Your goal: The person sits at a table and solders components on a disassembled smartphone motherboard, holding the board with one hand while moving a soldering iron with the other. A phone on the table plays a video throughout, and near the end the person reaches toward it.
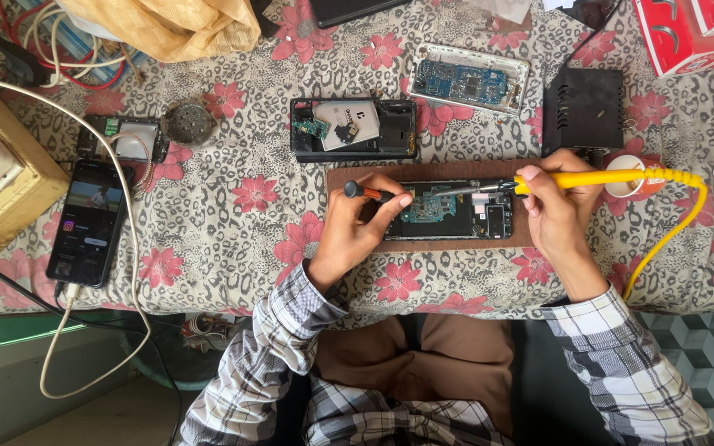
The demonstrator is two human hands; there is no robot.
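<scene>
two hands are worked over an opened phone (449, 211), its green board exposed, laid on a brown mat (357, 175). a yellow soldering iron (597, 177) is gripped by the right hand (557, 208), a small screwdriver (367, 192) pinched by the left hand (357, 231).

Person wearing grey-and-white plaid shirt, sleeves (291, 326) showing at lower centre and lower right of frame; brown trousers (423, 359) showing between them.

Floral-clothed table (233, 239) bears wooden board (357, 175); opened phones (353, 128).
</scene>
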